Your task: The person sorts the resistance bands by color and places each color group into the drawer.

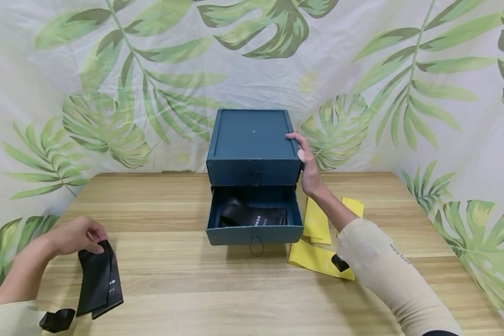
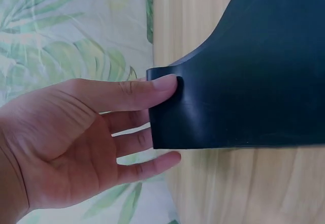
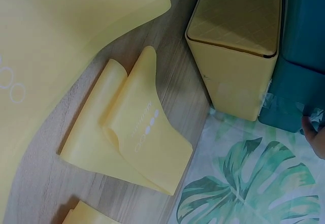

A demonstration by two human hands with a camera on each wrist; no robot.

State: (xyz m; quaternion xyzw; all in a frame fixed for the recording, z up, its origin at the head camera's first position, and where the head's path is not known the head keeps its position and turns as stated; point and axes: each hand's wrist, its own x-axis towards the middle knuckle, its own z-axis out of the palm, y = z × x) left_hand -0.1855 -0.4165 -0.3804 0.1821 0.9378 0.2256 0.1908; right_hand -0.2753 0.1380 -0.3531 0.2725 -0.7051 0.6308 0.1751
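At the table's left side, my left hand [image 1: 77, 235] pinches one end of a folded black resistance band [image 1: 96, 280], which hangs down with white print on it. The left wrist view has the thumb on the near face of the band [image 2: 238, 97]; the other fingers are partly behind it. My right hand [image 1: 310, 168] rests on the right edge of a dark blue two-drawer box [image 1: 252, 135], one finger lying over its top. The lower drawer [image 1: 254, 236] is pulled out, and another folded black band [image 1: 266, 216] lies in it. The upper drawer [image 1: 235, 173] is closed.
Several folded yellow bands [image 1: 317, 221] lie on the wooden table [image 1: 168, 280] right of the box, partly behind my right forearm. Behind the table hangs a leaf-patterned cloth [image 1: 252, 79]. In the right wrist view, a yellow box-shaped thing [image 3: 233, 76] stands beside the blue box.
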